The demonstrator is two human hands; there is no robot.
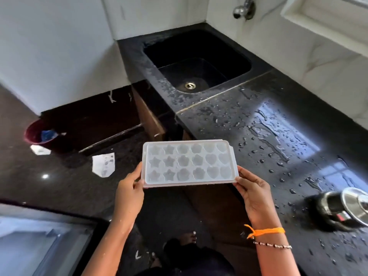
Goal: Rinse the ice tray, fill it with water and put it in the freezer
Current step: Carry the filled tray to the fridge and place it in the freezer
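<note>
A translucent white ice tray (pixel 188 163) with star, flower and heart shaped cells is held level in the air, off the front edge of the black counter. My left hand (pixel 129 189) grips its left short end and my right hand (pixel 253 191) grips its right short end. Beyond the tray, the black sink (pixel 196 62) is sunk into the counter corner, with a metal drain at its bottom. A chrome tap (pixel 244 8) sticks out of the white wall above the sink. Whether the cells hold water I cannot tell.
The black counter (pixel 278 124) to the right is wet with drops and streaks. A steel pot with a lid (pixel 342 208) stands at its right edge. On the dark floor to the left are a maroon bucket (pixel 40 133) and scraps of paper (pixel 103 164). A grey surface (pixel 39 246) fills the lower left corner.
</note>
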